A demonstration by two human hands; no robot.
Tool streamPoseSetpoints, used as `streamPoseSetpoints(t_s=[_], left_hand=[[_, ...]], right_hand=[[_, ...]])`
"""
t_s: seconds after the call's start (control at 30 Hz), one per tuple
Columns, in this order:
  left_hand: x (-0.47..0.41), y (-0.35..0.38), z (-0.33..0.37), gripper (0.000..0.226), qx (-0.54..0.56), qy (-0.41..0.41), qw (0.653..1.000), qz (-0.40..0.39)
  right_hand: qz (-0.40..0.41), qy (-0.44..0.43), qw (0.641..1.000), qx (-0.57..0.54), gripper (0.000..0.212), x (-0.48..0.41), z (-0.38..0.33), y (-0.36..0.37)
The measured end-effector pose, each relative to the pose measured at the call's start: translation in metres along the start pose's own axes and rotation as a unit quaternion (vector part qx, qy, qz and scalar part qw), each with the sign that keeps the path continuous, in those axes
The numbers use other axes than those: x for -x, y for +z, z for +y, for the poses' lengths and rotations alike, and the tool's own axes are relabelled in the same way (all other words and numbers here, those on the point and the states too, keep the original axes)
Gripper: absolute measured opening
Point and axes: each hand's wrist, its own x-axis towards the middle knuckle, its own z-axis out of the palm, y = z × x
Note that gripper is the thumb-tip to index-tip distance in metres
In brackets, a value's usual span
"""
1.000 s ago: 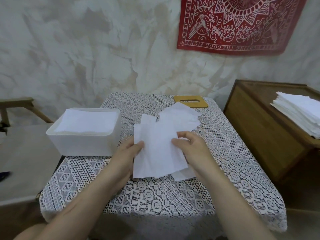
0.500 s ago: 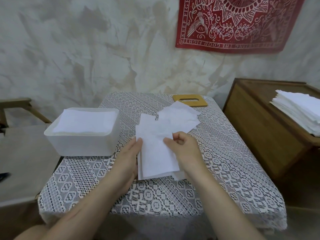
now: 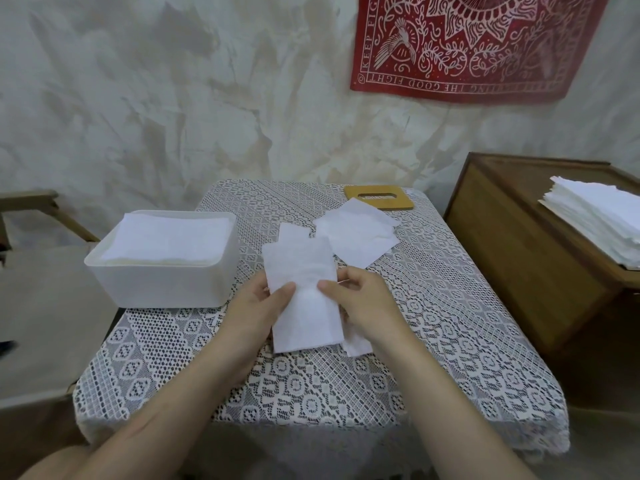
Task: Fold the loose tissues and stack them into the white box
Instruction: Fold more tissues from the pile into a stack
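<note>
My left hand (image 3: 258, 308) and right hand (image 3: 369, 303) each pinch the tissue (image 3: 303, 323), thumbs on top; it is narrower than a second ago (the fold is closed), held just right of the white box (image 3: 162, 289), ready, I judge, for stacking.

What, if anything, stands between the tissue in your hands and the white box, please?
Nothing visible: only lace cloth lies between the folded tissue and the open white box; the wooden lid lies aside.
</note>
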Motion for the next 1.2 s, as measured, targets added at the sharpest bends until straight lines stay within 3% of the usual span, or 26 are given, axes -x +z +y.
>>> streamPoseSetpoints(t_s=[0.13, 0.27, 0.47, 0.57, 0.67, 0.8, 1.03, 1.13, 1.2], left_hand=[[-0.008, -0.01, 0.002, 0.017, -0.024, 0.004, 0.999, 0.043], [-0.014, -0.019, 0.001, 0.019, -0.015, -0.024, 0.998, 0.047], [-0.013, -0.016, 0.001, 0.02, -0.004, -0.03, 0.999, 0.03], [-0.011, -0.013, 0.002, 0.021, -0.006, -0.023, 0.999, 0.024], [-0.009, -0.012, 0.002, 0.02, -0.004, -0.021, 1.0, 0.02], [-0.01, -0.016, 0.002, 0.021, -0.001, -0.022, 1.0, 0.017], [-0.008, -0.018, 0.005, 0.022, -0.002, -0.02, 1.0, 0.01], [-0.007, -0.018, 0.006, 0.023, 0.0, -0.022, 1.0, 0.015], [-0.007, -0.018, 0.007, 0.023, 0.007, -0.024, 0.999, 0.023]], right_hand=[[0.054, -0.012, 0.991, 0.119, 0.008, -0.004, 0.004, -0.018], [0.097, -0.024, 0.943, 0.318, 0.012, 0.002, 0.005, -0.041], [0.018, -0.024, 0.925, 0.379, 0.021, 0.019, 0.004, -0.021], [0.022, -0.038, 0.885, 0.464, 0.032, 0.017, 0.006, -0.008], [0.022, -0.038, 0.866, 0.497, 0.025, 0.013, 0.004, -0.006], [0.014, -0.024, 0.884, 0.467, 0.012, 0.012, 0.003, -0.011], [0.027, -0.026, 0.947, 0.319, 0.017, 0.011, 0.002, -0.025], [0.037, -0.044, 0.99, 0.131, 0.014, 0.011, -0.007, -0.026], [0.063, -0.066, 0.996, 0.005, 0.011, 0.009, -0.014, -0.029]])
